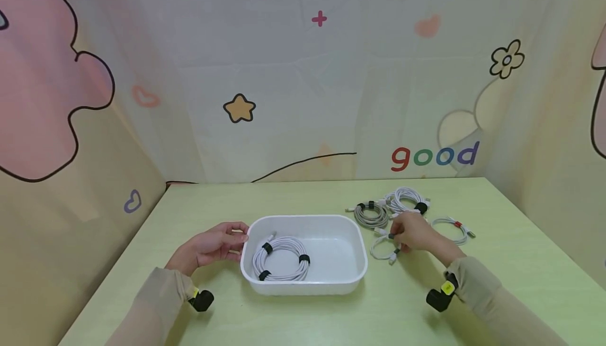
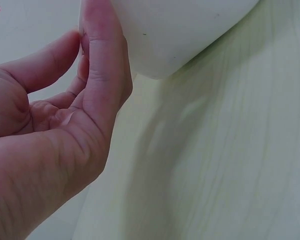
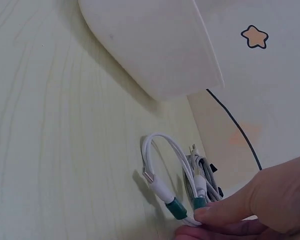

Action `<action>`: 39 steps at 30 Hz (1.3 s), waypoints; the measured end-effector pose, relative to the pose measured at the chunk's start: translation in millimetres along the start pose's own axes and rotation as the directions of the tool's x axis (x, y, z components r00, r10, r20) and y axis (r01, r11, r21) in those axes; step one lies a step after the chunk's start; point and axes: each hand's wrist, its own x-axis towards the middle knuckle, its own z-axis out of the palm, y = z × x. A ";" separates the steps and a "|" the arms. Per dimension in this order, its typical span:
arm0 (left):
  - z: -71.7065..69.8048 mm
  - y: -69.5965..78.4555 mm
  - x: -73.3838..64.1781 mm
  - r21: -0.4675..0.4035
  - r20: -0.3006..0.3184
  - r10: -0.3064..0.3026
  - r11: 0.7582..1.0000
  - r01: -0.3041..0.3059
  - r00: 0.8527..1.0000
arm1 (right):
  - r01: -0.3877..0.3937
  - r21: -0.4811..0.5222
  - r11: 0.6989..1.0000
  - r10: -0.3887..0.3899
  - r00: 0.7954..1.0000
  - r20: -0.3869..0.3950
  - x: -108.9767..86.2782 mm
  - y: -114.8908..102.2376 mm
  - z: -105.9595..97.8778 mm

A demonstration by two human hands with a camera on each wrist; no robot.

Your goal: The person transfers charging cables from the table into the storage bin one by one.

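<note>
A white plastic bin (image 1: 338, 262) stands on the table with a coiled white cable (image 1: 284, 259) in its left half, bound by black straps. My left hand (image 1: 220, 243) grips the bin's left rim, thumb on one side of the wall and fingers on the other, as the left wrist view also shows. Right of the bin, my right hand (image 1: 414, 233) pinches a short white charging cable (image 3: 157, 187) between thumb and fingers, near its green ties. The cable's loop and plugs stick out toward the bin; its gripped part is hidden by the fingers.
Behind the right hand lie a grey coiled cable (image 1: 371, 215) and a larger white coil (image 1: 406, 199) with a black strap. Farther right is a thin white cable (image 1: 450, 225) with a red tie. A patterned curtain (image 1: 293, 83) borders the table (image 1: 213, 199) at the back.
</note>
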 end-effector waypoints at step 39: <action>-4.1 -2.9 3.0 0.017 0.002 0.004 1.000 -0.004 1.000 | -0.025 0.088 0.996 0.019 0.997 0.069 19.7 -68.8 -34.9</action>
